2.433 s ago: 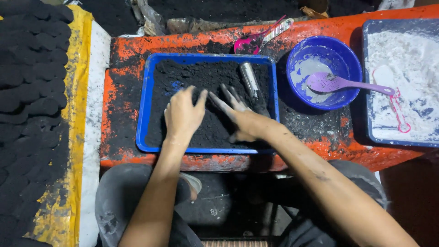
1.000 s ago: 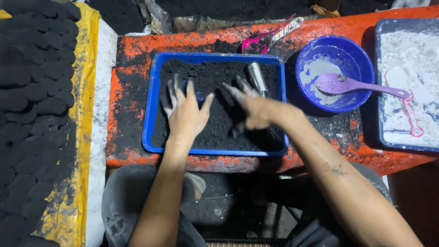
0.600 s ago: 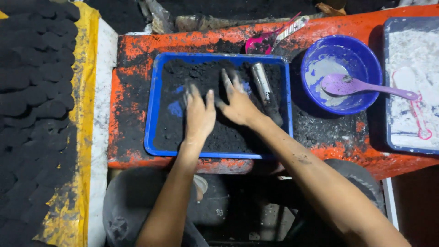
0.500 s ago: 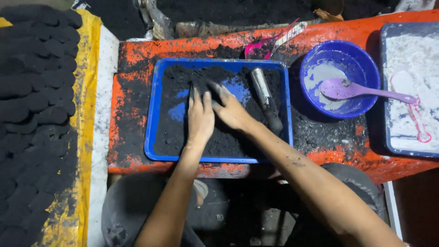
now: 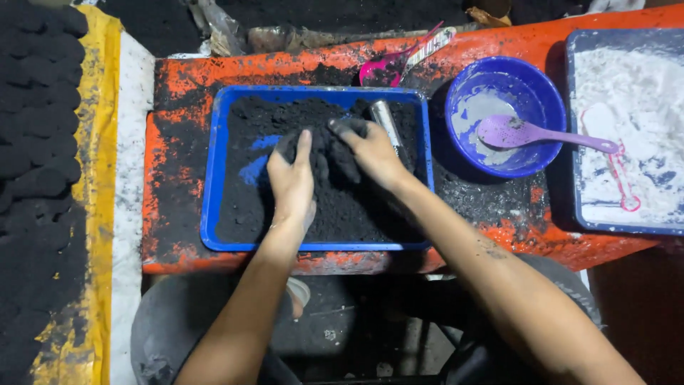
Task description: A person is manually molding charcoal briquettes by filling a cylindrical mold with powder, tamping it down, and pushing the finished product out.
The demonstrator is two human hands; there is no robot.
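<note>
The black powder (image 5: pixel 335 207) lies in the blue tray (image 5: pixel 211 178) on the orange table (image 5: pixel 178 78), and both my hands are in the middle of it. My left hand (image 5: pixel 293 182) is open and flat, the fingers pressing into the powder. My right hand (image 5: pixel 370 150) is just beside it, fingers curved and half closed over a heap of powder; it grips no separate thing. A metal tube (image 5: pixel 387 122) lies in the tray, touching the far side of my right hand. To the right stands a blue bowl (image 5: pixel 499 85) with a purple spoon (image 5: pixel 541 134), and further right a tray of white powder (image 5: pixel 627 128). Half a second ago my hands were lower in the tray; now they have moved up and closer together, and the bare blue spot is smaller.
</note>
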